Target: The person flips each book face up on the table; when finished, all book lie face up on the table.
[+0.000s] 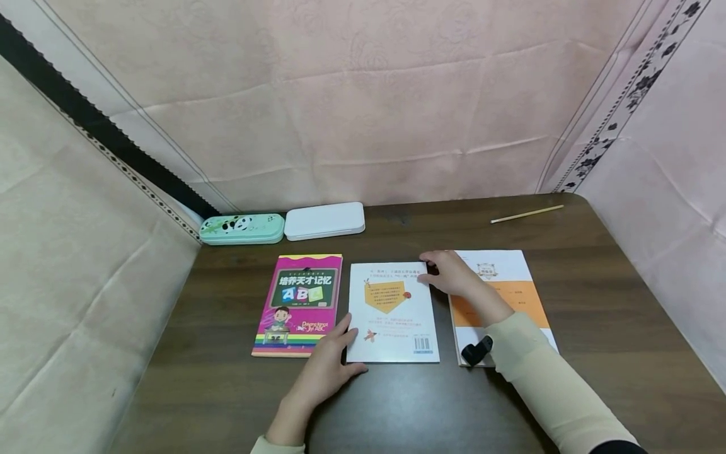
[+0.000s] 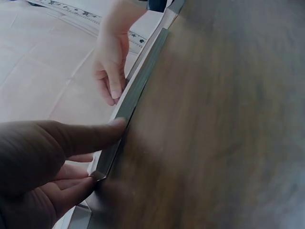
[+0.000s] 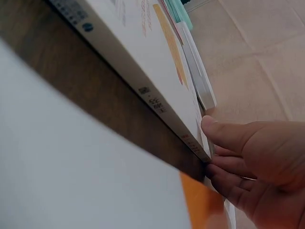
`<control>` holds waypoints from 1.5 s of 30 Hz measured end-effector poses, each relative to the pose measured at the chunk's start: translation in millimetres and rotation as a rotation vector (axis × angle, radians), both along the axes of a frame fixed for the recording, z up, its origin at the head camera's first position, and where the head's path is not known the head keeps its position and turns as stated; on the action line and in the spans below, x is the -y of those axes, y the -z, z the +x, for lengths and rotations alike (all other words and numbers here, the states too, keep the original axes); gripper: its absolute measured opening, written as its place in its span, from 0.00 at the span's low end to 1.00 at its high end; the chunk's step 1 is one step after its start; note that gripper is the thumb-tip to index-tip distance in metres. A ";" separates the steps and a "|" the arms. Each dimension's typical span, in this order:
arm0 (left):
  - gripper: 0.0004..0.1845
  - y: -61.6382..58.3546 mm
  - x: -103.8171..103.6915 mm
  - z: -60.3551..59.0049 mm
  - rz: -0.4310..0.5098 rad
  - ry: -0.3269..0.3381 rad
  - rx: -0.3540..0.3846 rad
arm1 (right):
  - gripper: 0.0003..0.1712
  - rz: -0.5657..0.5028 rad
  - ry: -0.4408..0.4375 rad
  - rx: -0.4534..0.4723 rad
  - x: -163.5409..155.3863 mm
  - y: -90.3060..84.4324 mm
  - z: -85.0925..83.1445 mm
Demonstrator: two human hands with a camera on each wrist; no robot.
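A white book point(image 1: 391, 321) with a yellow-orange panel and a barcode lies in the middle of the table. My left hand point(image 1: 326, 366) holds its near left corner, the thumb on the near edge and the fingers along the left side; the left wrist view shows this grip point(image 2: 57, 162) close up. At the far right corner, my right hand point(image 1: 450, 274) grips the same book between thumb and fingers. The right wrist view has that hand point(image 3: 262, 162) at the end of the printed spine point(image 3: 157, 105). Below the right forearm lies a white-and-orange book point(image 1: 510, 268), partly covered.
A pink ABC book point(image 1: 300, 315) lies left of the white one. Behind stand a green panda pencil case point(image 1: 242, 230) and a white case point(image 1: 325, 222). One thin stick point(image 1: 526, 214) lies at the back right. Pale cloth point(image 1: 351, 113) hangs around the wooden table point(image 1: 227, 397).
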State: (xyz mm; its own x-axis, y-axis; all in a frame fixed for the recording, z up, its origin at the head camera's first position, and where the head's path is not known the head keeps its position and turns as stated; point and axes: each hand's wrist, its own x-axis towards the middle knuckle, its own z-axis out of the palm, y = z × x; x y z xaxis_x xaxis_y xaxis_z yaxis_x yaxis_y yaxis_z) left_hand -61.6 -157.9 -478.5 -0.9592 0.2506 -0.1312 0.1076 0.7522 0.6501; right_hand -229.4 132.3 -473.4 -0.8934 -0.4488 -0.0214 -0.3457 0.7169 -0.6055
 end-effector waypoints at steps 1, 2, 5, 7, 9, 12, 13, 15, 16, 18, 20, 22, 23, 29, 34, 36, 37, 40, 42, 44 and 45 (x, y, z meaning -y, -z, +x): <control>0.38 0.2 -0.5 -0.2 -0.008 0.006 -0.002 | 0.29 0.000 0.000 0.000 -0.1 -0.4 0.1; 0.38 0.2 -0.9 -0.5 -0.015 0.010 -0.002 | 0.29 -0.001 0.000 -0.001 -0.2 -0.7 0.2; 0.37 1.2 -1.4 -0.8 -0.029 0.022 -0.009 | 0.26 -0.014 0.003 -0.001 -0.3 -1.7 1.2; 0.37 1.4 -1.8 -0.6 -0.032 0.026 -0.012 | 0.22 -0.035 -0.002 -0.011 -0.5 -2.4 1.9; 0.37 1.3 -2.1 -0.2 -0.032 0.025 -0.010 | 0.19 -0.060 -0.014 -0.028 -2.0 -1.6 1.7; 0.38 1.0 -2.3 0.7 -0.029 0.021 -0.008 | 0.21 -0.099 -0.028 -0.041 -6.1 -0.5 1.0; 0.38 0.8 -2.2 1.0 -0.028 0.020 -0.008 | 0.22 -0.108 -0.035 -0.045 -7.8 0.0 0.5; 0.37 1.3 -1.5 1.5 -0.021 0.022 -0.011 | 0.24 -0.103 -0.054 -0.052 -11.4 0.2 -0.5; 0.37 1.4 -1.1 1.7 -0.018 0.023 -0.013 | 0.25 -0.096 -0.069 -0.057 -13.1 -0.7 -0.4; 0.37 1.7 -0.5 2.2 -0.014 0.027 -0.014 | 0.26 -0.071 -0.112 -0.089 -16.6 -1.7 -1.0; 0.37 2.1 0.2 2.7 -0.009 0.033 -0.013 | 0.27 -0.051 -0.153 -0.125 -20.1 -3.5 -1.2; 0.38 2.2 0.8 3.2 -0.007 0.038 -0.011 | 0.27 -0.047 -0.178 -0.156 -23.8 -5.4 -1.1; 0.38 2.4 1.1 3.4 -0.005 0.039 -0.008 | 0.27 -0.056 -0.186 -0.167 -25.3 -6.4 -1.0; 0.38 2.8 1.6 4.9 0.033 0.015 -0.026 | 0.24 -0.178 -0.145 -0.147 -31.4 -10.0 0.0; 0.30 2.1 3.0 5.4 0.038 -0.007 -0.107 | 0.23 -0.268 -0.123 -0.108 -32.0 -11.6 -0.4; 0.27 1.0 3.6 5.1 0.048 -0.032 -0.134 | 0.23 -0.300 -0.131 -0.093 -30.9 -14.0 -0.2; 0.27 0.7 3.9 5.0 0.056 -0.048 -0.145 | 0.23 -0.314 -0.136 -0.087 -30.3 -15.2 0.1; 0.25 -0.8 4.5 5.5 0.080 -0.081 -0.188 | 0.21 -0.375 -0.147 -0.069 -28.7 -20.6 1.3; 0.24 -1.9 4.9 6.1 0.098 -0.094 -0.219 | 0.20 -0.416 -0.148 -0.070 -27.8 -25.2 2.2; 0.23 -3.2 5.3 7.0 0.115 -0.098 -0.257 | 0.19 -0.450 -0.147 -0.083 -27.5 -29.6 3.3; 0.23 -3.7 5.4 7.4 0.123 -0.099 -0.274 | 0.19 -0.460 -0.144 -0.096 -27.3 -31.5 3.6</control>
State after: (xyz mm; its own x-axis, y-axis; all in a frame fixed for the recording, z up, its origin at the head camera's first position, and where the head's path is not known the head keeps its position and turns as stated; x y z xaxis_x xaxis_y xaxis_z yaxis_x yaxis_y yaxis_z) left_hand -54.2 -163.3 -474.9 -0.9752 0.1522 0.1608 0.2214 0.6850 0.6941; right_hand -225.7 159.6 -441.9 -0.8099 -0.5114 0.2873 -0.4911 0.3233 -0.8089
